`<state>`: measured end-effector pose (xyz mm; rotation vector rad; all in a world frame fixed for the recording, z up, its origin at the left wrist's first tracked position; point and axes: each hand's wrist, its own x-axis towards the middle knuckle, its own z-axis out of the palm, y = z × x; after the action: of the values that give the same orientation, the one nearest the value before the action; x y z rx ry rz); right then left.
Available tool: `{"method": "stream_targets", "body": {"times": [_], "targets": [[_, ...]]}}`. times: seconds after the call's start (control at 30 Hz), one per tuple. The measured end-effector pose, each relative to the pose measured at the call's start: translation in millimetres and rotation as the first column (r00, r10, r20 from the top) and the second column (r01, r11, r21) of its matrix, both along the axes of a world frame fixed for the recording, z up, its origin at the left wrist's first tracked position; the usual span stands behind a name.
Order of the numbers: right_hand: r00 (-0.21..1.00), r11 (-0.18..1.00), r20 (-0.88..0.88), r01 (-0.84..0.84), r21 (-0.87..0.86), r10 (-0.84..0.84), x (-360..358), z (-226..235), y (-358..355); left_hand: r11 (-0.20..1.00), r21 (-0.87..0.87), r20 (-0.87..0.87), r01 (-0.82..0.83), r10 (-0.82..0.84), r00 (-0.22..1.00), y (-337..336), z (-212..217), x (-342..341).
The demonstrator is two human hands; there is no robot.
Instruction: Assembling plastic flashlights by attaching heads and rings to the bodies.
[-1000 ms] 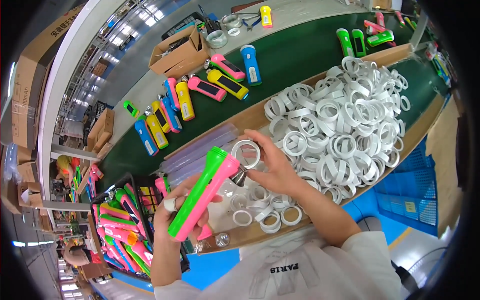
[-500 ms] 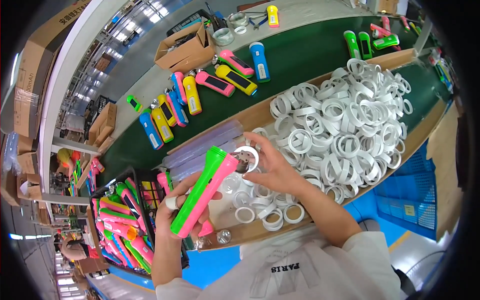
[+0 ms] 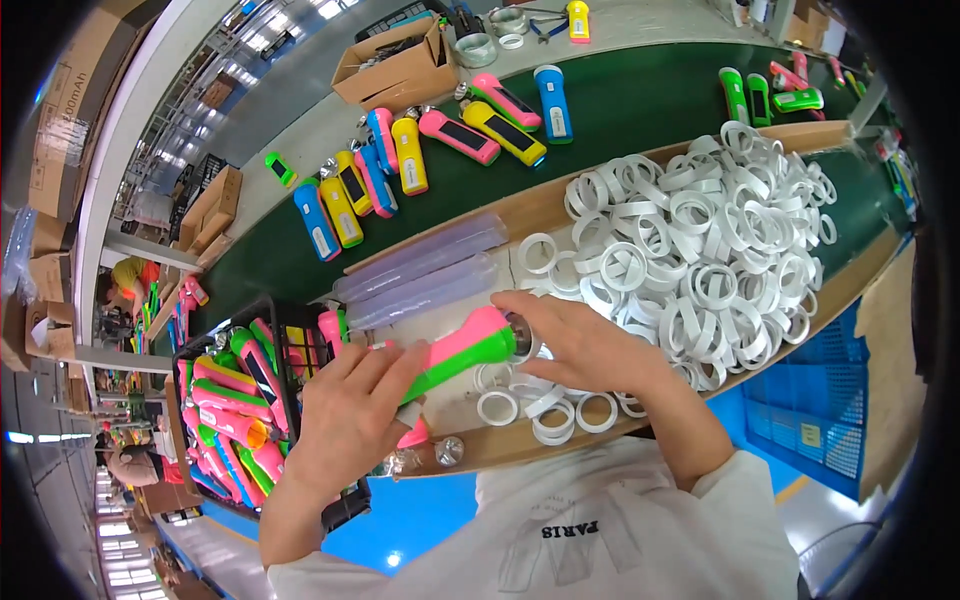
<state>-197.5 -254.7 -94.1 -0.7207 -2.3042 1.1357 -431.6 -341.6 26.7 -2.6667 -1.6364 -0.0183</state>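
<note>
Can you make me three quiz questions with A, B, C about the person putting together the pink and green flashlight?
1. Where is the big pile of white plastic rings?
A. in the wooden tray
B. in the black crate
C. in the cardboard box

2. What colours is the flashlight held in the hands?
A. blue and yellow
B. pink and green
C. white and black

3. What is the right hand doing?
A. resting flat on the green belt
B. holding a pair of scissors
C. covering the head end of the flashlight

Answers: 1 A, the rings are heaped in the wooden tray in front of the person. 2 B, its body is pink on one side and green on the other. 3 C, the right hand is cupped over the head end while the left hand grips the handle.
</note>
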Motion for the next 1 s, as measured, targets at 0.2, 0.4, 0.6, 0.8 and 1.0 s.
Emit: {"method": "stream_targets", "body": {"times": [0.2,0.4,0.6,0.8,1.0], "targets": [[0.972,0.992,-0.201,-0.123,0.017,0.124,26.4,12.0,4.6,0.99,0.091,0.084,0.107,-0.115,0.99,-14.2,-8.4,6.4],[0.81,0.983,-0.558,-0.131,0.128,0.181,3.5,12.6,-22.3,0.974,-0.185,0.671,0.128,0.03,0.741,-24.6,-35.2,6.9],[0.779,0.995,-0.626,0.074,0.066,-0.016,4.0,16.8,-42.4,0.965,-0.178,0.735,0.193,0.0,0.678,-24.8,-38.4,15.1],[0.799,0.262,-0.305,-0.191,-0.946,-0.518,-12.6,-13.1,3.5,0.959,0.251,0.092,0.133,-0.161,0.983,5.0,-74.3,21.3],[0.906,0.957,-0.392,0.045,-0.286,-0.16,13.2,28.2,-27.9,0.943,0.277,0.386,0.183,-0.284,0.878,-13.3,-61.6,21.8]]}}
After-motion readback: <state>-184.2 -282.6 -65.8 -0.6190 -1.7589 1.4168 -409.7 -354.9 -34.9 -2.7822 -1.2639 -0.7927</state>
